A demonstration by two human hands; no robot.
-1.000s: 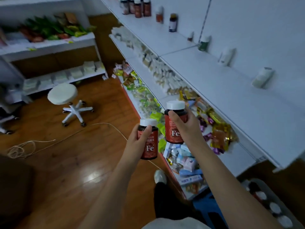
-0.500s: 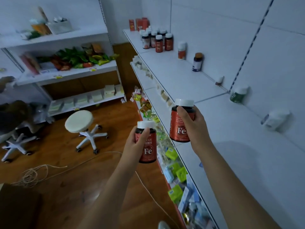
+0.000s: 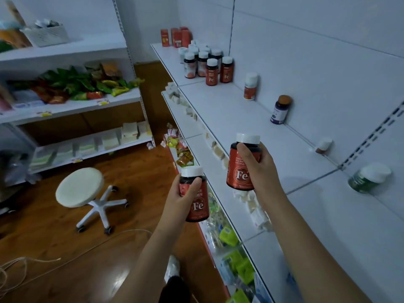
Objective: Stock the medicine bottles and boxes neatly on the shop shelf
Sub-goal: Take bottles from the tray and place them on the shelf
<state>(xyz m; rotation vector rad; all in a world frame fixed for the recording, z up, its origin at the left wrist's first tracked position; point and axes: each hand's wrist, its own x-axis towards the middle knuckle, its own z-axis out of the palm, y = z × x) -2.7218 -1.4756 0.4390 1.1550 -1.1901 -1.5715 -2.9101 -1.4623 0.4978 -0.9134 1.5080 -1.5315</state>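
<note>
Head camera: a white stool (image 3: 79,187) stands on the wood floor at left. The left hand (image 3: 182,196) grips one red Fe bottle (image 3: 195,199); the right hand (image 3: 259,166) holds a second Fe bottle (image 3: 241,164), upright above the white shelf (image 3: 240,110), where more bottles (image 3: 207,64) cluster at the far end.

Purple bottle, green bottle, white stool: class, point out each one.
purple bottle (image 3: 280,110), head view, on its label.
green bottle (image 3: 360,181), head view, on its green body.
white stool (image 3: 79,186), head view, on its seat.
</note>
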